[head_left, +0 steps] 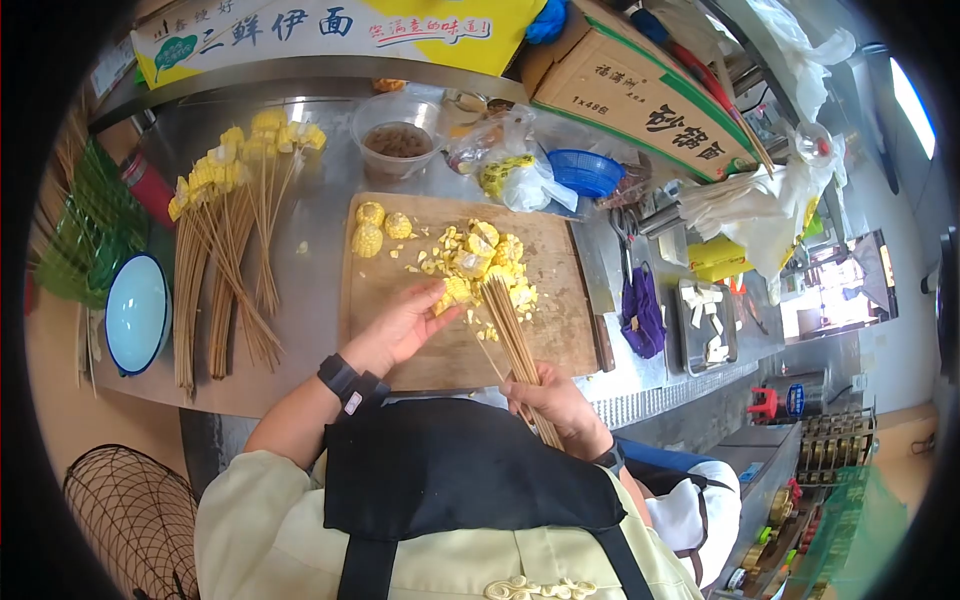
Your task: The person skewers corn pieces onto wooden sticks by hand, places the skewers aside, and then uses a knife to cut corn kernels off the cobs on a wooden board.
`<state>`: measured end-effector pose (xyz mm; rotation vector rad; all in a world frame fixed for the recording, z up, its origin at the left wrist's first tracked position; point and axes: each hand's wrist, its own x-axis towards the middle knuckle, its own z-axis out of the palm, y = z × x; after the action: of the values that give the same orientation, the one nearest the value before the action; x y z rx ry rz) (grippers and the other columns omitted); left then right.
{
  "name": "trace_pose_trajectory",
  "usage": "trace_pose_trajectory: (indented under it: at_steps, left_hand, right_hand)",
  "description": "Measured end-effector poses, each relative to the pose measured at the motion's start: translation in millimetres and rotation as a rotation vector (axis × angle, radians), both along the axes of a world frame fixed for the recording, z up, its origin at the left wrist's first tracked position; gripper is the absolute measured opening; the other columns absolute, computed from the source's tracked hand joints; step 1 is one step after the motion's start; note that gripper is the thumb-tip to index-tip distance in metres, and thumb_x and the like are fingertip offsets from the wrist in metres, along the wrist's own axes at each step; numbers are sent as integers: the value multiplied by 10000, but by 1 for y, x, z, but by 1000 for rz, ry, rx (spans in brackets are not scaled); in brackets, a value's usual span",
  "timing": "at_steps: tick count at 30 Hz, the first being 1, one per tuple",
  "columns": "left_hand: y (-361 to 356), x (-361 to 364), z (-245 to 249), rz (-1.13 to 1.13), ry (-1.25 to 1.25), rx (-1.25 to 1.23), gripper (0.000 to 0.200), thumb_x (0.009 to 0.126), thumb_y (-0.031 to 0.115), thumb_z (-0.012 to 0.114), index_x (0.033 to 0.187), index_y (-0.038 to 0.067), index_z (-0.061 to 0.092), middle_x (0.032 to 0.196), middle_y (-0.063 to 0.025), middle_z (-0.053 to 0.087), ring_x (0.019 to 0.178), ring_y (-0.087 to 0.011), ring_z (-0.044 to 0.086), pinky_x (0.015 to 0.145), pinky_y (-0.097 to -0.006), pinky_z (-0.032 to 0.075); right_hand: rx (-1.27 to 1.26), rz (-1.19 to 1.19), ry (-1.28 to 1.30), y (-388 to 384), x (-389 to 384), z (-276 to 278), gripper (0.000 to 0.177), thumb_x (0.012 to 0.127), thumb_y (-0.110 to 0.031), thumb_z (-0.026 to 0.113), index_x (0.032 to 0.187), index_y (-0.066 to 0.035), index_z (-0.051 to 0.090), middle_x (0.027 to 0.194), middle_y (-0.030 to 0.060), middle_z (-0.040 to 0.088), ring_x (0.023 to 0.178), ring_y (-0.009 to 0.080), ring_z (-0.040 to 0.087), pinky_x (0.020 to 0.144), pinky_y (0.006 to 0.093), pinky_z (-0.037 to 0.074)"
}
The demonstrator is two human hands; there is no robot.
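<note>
My left hand (pixel 405 322) is over the front half of the wooden cutting board (pixel 375 290), its fingers at a piece of yellow corn (pixel 455 292) by the pile. My right hand (pixel 552 402) is wrapped round a bundle of thin wooden skewers (pixel 517 335) at the board's front edge, their upper ends pointing at the corn. One skewer sticks out to the left of the bundle. Corn chunks and loose kernels (pixel 480 250) are heaped mid-board, with a few round pieces (pixel 368 239) at the upper left. Skewered corn (pixel 215 175) lies in bunches left of the board.
A knife (pixel 603 342) lies along the board's right edge. Behind are a clear tub (pixel 398 145), plastic bags and a blue basket (pixel 585 172). A light-blue bowl (pixel 138 313) stands left; scissors (pixel 625 230) and a metal tray (pixel 707 325) are right. A person's white sleeve (pixel 705 505) shows lower right.
</note>
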<state>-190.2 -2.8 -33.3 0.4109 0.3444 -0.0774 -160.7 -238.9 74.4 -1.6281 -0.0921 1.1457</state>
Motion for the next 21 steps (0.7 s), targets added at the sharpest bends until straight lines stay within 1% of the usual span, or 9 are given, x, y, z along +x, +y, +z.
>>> trace_pose_trajectory:
  at_steps: [4, 13, 19, 21]
  left_hand:
    - [-2, -1, 5, 20, 7, -35, 259, 922, 109, 574, 1147, -6, 520, 1154, -85, 553, 1062, -209, 568, 956, -332, 509]
    - [-5, -3, 3, 59, 56, -87, 293, 917, 121, 587, 1167, -15, 516, 1203, -99, 532, 1106, -270, 558, 934, -299, 517]
    - [-6, -3, 4, 67, 82, -126, 311, 918, 128, 589, 1176, -23, 504, 1181, -109, 545, 1078, -278, 580, 909, -286, 530]
    - [-7, -4, 6, 66, 73, -66, 316, 912, 115, 594, 1177, -30, 499, 1174, -115, 548, 1082, -271, 579, 911, -292, 529]
  right_hand:
    - [-16, 12, 16, 2, -1, 1, 90, 833, -116, 675, 844, -49, 617, 634, 6, 595, 508, 55, 501, 479, 180, 372]
    - [-15, 17, 12, 0, -1, 1, 88, 840, -114, 673, 846, -48, 615, 632, 5, 600, 501, 51, 498, 476, 176, 367]
    - [5, 15, 1, -3, -2, -1, 91, 842, -117, 673, 846, -45, 617, 633, 1, 597, 510, 49, 497, 478, 174, 365]
    - [0, 11, 4, -3, -2, -1, 92, 843, -116, 672, 844, -43, 616, 634, 0, 594, 512, 49, 496, 479, 174, 365]
